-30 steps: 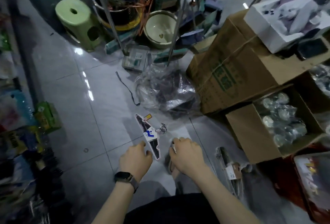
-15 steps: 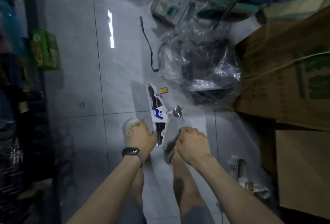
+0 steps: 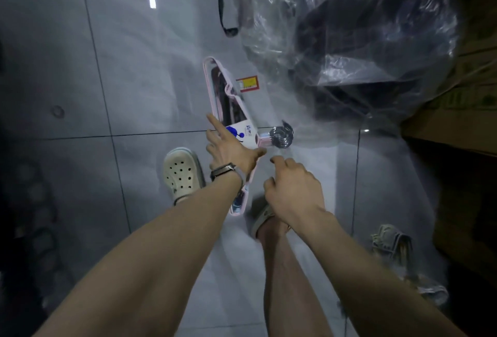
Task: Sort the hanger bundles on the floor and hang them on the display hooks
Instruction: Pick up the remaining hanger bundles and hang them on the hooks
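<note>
Head view, looking straight down. The left hand (image 3: 231, 148) has just unfolded: a second ago it was a closed fist beside the bundle, and now the fingers are splayed wide, forefinger out along the pink plastic hanger bundle with the white paper band (image 3: 246, 135). I can't tell whether the palm touches the bundle or hovers over it, and nothing is gripped yet. The right hand (image 3: 293, 189) has stayed loosely curled just beside it and holds nothing.

The bundle hasn't budged. It still lies flat on the grey tiled floor (image 3: 121, 81), with its stack of chrome hooks (image 3: 281, 135) pointing right and a red-and-yellow price tag (image 3: 248, 84) at its upper arm. The view has dropped much closer to the floor, so I'd say the pick-up is about to begin; no bundle has reached the display hooks from what shows here.

Now the containers. The big clear plastic bag (image 3: 349, 41) lies just beyond the bundle, with dark things bunched inside, too murky to name. At the right edge is a brown cardboard box (image 3: 470, 81), its inside hidden. A second, paler bundle (image 3: 392, 242) lies loose on the floor at the lower right, blurred. Near the left wrist is a cream perforated clog (image 3: 183, 172).
</note>
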